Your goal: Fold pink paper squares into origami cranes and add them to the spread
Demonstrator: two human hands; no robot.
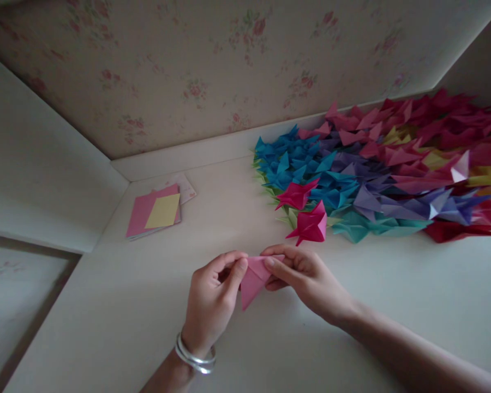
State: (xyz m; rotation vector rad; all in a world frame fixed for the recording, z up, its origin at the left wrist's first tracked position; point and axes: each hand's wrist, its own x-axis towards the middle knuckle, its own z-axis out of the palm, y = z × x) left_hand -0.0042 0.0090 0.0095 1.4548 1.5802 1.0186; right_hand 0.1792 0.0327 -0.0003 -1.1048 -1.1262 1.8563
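Observation:
A pink sheet of origami paper (253, 281), folded into a triangular shape, is held up between both hands above the white table. My left hand (215, 297) pinches its upper left corner between thumb and fingers. On the right side, my right hand (305, 278) grips the upper edge, thumb in front and fingers behind. One point of the paper hangs downward between the hands. Just beyond my right hand lie two bright pink folded paper pieces (312, 224), at the near edge of a large pile of folded paper cranes (376, 164).
The pile in blue, purple, pink, yellow and red covers the right back of the white table (106, 305). A stack of square paper (147, 215), pink with a yellow sheet on top, sits at the left back. Behind rises a floral wall (213, 71); a white panel (36, 153) borders the left.

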